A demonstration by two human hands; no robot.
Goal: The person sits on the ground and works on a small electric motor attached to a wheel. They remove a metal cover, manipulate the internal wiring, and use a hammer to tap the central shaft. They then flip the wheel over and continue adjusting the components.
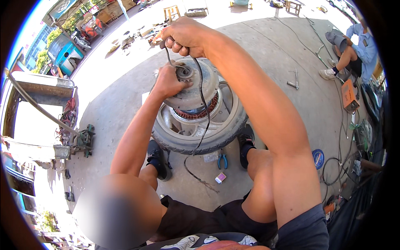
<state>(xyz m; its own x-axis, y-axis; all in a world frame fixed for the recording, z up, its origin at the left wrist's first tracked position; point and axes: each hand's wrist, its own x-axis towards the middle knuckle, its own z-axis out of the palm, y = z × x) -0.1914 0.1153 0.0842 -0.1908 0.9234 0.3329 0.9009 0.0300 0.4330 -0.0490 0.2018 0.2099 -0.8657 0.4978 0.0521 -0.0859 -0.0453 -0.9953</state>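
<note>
Ease the black cable point(202, 91), pinched in the curled right hand point(183, 37) at twelve o'clock, without kinking, bracing the hub-motor cover point(192, 95) with the spread left hand point(168, 82) at nine.

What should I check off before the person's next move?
1. Right hand has a firm-looking grip on the dark cable: ok.
2. Left hand touches the metal disc: ok.
3. Wheel lies on its side: ok.
4. Cable clear of the wheel: not ok, it hangs across the tyre.
5. Blue-handled pliers in hand: not ok, on the ground.
6. Reddish windings undamaged: cannot tell.
</note>
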